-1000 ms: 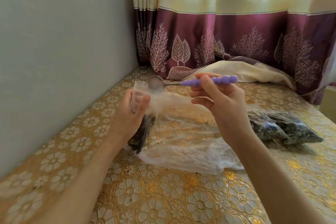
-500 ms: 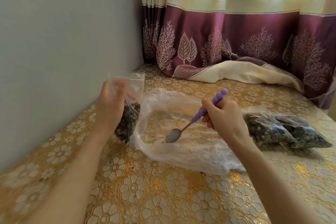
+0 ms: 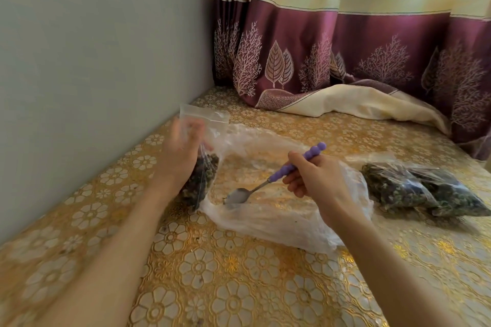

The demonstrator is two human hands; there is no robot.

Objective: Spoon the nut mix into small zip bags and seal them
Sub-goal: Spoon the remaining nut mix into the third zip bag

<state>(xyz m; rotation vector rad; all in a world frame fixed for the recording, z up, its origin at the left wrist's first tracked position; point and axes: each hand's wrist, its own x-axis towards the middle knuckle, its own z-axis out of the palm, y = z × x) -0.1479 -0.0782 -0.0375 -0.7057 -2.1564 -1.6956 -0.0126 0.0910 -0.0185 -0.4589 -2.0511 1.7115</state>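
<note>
Zip bag (image 3: 204, 175) in left hand (image 3: 180, 156)

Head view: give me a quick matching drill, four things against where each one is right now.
Things:
1. spoon
2. small zip bag
3. filled bags
4. large plastic bag

Places:
A. lying on the table, right side
B. gripped by the left hand
C. held by the right hand, bowl down in the plastic
D. spread open on the table, centre

Pairs: 1-C, 2-B, 3-A, 4-D
</note>
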